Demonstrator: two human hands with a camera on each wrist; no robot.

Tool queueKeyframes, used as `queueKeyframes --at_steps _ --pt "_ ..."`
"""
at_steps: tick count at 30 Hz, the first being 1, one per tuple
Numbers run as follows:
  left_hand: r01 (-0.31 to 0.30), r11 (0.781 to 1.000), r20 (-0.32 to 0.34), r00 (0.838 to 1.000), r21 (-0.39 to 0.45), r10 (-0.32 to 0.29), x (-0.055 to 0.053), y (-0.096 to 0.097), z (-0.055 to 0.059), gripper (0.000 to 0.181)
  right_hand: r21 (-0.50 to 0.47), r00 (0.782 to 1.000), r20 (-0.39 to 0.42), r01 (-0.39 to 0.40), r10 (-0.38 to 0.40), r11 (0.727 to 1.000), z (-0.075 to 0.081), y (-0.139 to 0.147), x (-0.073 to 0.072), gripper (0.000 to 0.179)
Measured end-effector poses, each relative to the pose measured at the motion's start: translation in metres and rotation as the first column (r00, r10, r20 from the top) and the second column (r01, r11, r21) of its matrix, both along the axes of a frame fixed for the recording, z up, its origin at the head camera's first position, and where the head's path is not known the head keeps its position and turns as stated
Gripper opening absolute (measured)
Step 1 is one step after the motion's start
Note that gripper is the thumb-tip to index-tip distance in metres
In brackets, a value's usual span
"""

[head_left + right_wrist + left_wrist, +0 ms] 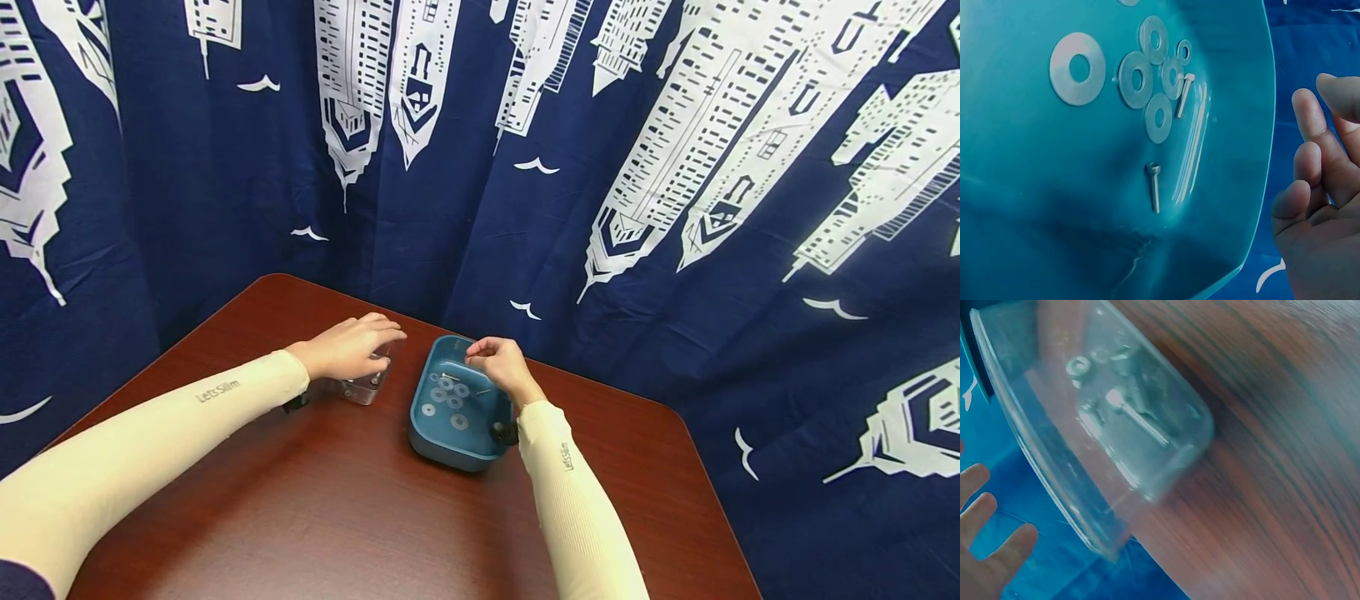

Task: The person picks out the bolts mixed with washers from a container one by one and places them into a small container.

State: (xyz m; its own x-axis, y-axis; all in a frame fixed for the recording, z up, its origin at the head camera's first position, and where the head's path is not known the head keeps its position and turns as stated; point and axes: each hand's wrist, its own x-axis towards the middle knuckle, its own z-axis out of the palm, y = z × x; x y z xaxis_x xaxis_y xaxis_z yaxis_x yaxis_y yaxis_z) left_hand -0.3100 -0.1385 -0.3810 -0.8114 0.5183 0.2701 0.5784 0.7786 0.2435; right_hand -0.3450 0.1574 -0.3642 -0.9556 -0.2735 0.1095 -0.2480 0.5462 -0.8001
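My left hand [352,348] hovers by a clear plastic box [360,393], its fingers stretched out over it. In the left wrist view those fingers [1013,550] are spread and apart from the box wall. Inside the box lie a bolt [1141,422] and other small metal hardware, blurred. My right hand [506,371] is above the blue tray [442,452], fingers loosely bent, with nothing visible between thumb and fingertips. On the tray's floor are several flat washers [1079,94], a socket-head bolt [1155,190] and a second bolt [1184,99].
Both containers stand side by side on a reddish-brown wooden table [322,517]. Behind the table hangs a dark blue curtain [450,208] with white buildings printed on it. A dark wrist device [504,432] on the right wrist overlaps the tray's right rim.
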Motion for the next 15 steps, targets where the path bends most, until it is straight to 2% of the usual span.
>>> queueKeyframes --at_steps 3,9,15 --pt "0.009 1.000 -0.005 1.000 -0.010 -0.009 -0.002 0.006 0.000 0.051 0.021 1.000 -0.009 0.007 -0.007 1.000 -0.002 0.002 -0.001 0.009" --pt "0.005 1.000 0.028 1.000 -0.020 -0.005 -0.001 0.019 0.001 0.053 0.033 0.999 -0.016 0.037 -0.036 0.999 -0.005 0.005 -0.001 0.008" --pt "0.030 0.999 0.030 0.999 -0.011 -0.030 -0.002 0.029 0.003 0.052 0.038 0.999 -0.023 0.049 -0.048 0.998 -0.006 0.008 0.000 0.008"
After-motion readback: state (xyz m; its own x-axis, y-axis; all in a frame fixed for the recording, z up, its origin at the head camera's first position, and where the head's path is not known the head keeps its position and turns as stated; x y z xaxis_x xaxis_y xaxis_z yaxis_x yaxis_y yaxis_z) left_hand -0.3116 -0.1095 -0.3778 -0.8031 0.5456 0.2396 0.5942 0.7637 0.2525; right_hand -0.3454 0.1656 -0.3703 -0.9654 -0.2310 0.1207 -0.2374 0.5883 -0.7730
